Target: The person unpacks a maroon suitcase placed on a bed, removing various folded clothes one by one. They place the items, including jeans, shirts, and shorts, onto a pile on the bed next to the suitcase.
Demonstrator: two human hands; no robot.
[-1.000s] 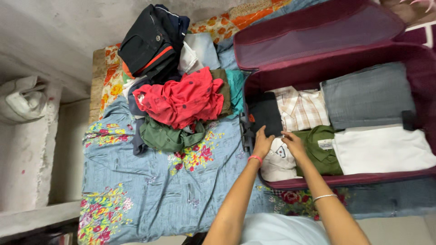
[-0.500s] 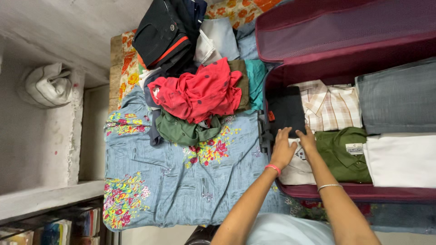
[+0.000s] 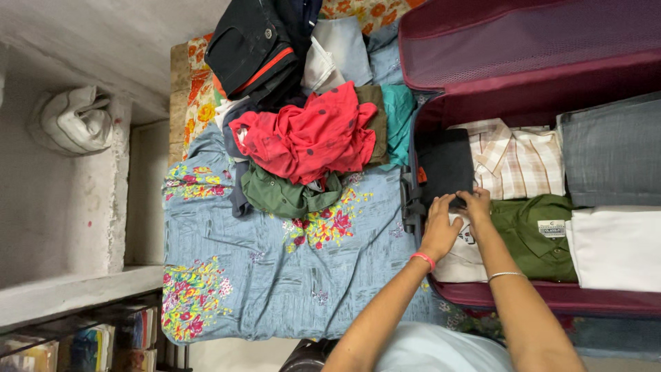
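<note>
Inside the maroon suitcase (image 3: 551, 303) on the bed, both hands are at the near-left corner, working the edge of a folded black garment (image 3: 446, 165). The left hand (image 3: 439, 227) lies flat with fingers spread, resting over a white folded piece (image 3: 460, 256) right below the black one. The right hand (image 3: 476, 205) has its fingertips curled onto the black garment's lower edge; can't tell if it's actually pinching it. Next to that sit a plaid shirt (image 3: 516, 162), a green shirt (image 3: 533, 238), grey trousers (image 3: 613, 151) and a white shirt (image 3: 616, 248). Left of the suitcase, on the floral sheet (image 3: 275, 275), there's a messy pile with a red top (image 3: 306, 134) on it.
</note>
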